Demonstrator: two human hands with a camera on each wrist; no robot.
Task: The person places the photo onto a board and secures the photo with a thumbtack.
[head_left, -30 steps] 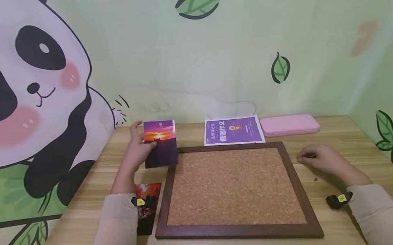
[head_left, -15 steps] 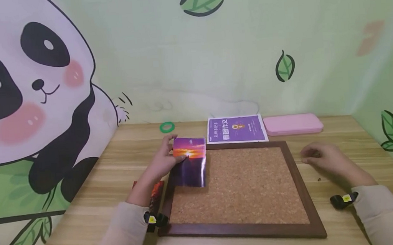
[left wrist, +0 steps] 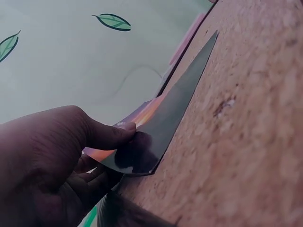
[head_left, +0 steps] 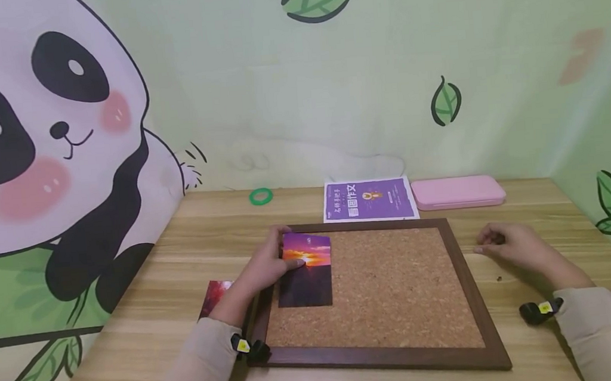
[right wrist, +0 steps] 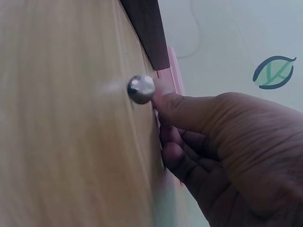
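My left hand [head_left: 270, 265] pinches a sunset photo [head_left: 313, 285] by its left edge, thumb on its printed face. The photo is over the upper left of a cork board [head_left: 389, 291] with a brown frame. In the left wrist view the photo [left wrist: 175, 113] bends, tilted close against the cork; whether it lies flat cannot be told. Right of the board, my right hand [head_left: 515, 249] rests near the table, fingers loosely curled, holding nothing visible. Close by lies a small thumbtack [head_left: 499, 279], its shiny domed head [right wrist: 141, 89] covering the thumb tip in the right wrist view.
A reddish photo [head_left: 217, 296] lies left of the board, partly under my left forearm. Behind the board are a green ring [head_left: 260, 196], a purple-and-white booklet [head_left: 369, 200] and a pink case [head_left: 459, 192]. The painted wall [head_left: 298, 95] rises behind the table.
My left hand has carried the sunset photo right and nearer to me, from beside the frame to over the cork. The green ring has come into view. My right hand has stayed beside the board.
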